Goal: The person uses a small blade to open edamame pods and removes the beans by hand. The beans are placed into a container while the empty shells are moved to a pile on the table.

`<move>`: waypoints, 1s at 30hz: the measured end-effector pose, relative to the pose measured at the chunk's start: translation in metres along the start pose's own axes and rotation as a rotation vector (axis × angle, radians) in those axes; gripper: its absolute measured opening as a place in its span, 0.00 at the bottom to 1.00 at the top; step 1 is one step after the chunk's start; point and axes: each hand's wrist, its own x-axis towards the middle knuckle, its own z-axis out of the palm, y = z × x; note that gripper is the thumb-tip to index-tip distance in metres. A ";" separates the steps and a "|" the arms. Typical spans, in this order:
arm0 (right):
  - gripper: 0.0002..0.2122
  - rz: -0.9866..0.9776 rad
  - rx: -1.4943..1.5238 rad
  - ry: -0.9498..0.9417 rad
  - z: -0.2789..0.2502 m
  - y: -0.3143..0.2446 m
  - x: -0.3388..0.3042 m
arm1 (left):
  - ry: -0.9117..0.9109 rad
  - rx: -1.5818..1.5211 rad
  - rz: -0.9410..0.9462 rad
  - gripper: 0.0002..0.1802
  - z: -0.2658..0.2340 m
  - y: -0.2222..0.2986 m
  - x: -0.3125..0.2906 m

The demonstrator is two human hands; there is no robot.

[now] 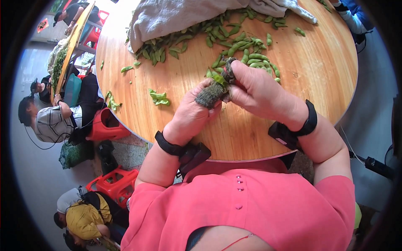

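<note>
From my distant seat I'm looking down on a large round table with a pale orange-brown wood-grain top [318, 62]. Above its near half, the person's bare left hand [186, 111] and right hand [264, 90] are meeting, their fingertips pinching a small bright green bean pod [218, 79] between them, just short of the loose pods beyond. I'm judging the step in hand to be opening this pod; the fingers are hiding most of it, so I can't tell whether it is splitting. As I'm reading it, the next move is calling for a firm press along the seam while the left hand is steadying the other end.

Farther off, a soft, rumpled pale grey cloth [176, 19] is draping over part of a broad spread of plump, curved green pods [238, 47], their skins bulging over the seeds. Ribbed, dark grey-green knitted finger covers [210, 95] are wrapping a digit on each hand, looking coarse and grippy. Left of the hands, a small clump of flatter, pale green pods [159, 100] is lying apart. Smallest of all, a round green speck [130, 82], perhaps a loose bean, is resting toward the left rim.
</note>
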 end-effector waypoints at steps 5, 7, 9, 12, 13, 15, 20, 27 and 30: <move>0.07 -0.244 -0.261 0.144 0.001 -0.007 0.000 | -0.155 0.083 -0.003 0.07 -0.008 -0.005 0.001; 0.07 -0.266 -0.262 0.154 -0.001 -0.007 0.000 | -0.088 0.125 -0.013 0.09 0.001 -0.006 -0.002; 0.06 -0.143 -0.127 0.112 -0.002 -0.005 0.001 | -0.116 0.090 -0.013 0.09 0.002 -0.005 -0.003; 0.05 0.273 0.299 -0.031 -0.018 -0.022 0.001 | -0.106 0.037 -0.045 0.09 -0.005 -0.005 -0.003; 0.05 0.342 0.421 -0.045 -0.022 -0.021 0.001 | -0.074 0.018 -0.083 0.09 -0.008 -0.004 -0.002; 0.05 0.288 0.328 -0.002 -0.023 -0.017 0.003 | -0.044 0.086 0.045 0.09 -0.005 0.000 -0.005; 0.09 -0.016 0.025 0.058 -0.009 -0.013 -0.001 | -0.077 0.568 0.194 0.09 -0.002 -0.001 -0.007; 0.08 0.367 0.684 -0.114 -0.004 -0.036 -0.004 | -0.238 0.377 0.200 0.07 -0.005 -0.001 -0.017; 0.07 0.429 0.812 -0.057 0.000 -0.030 0.000 | -0.150 0.122 0.065 0.05 -0.012 0.011 -0.026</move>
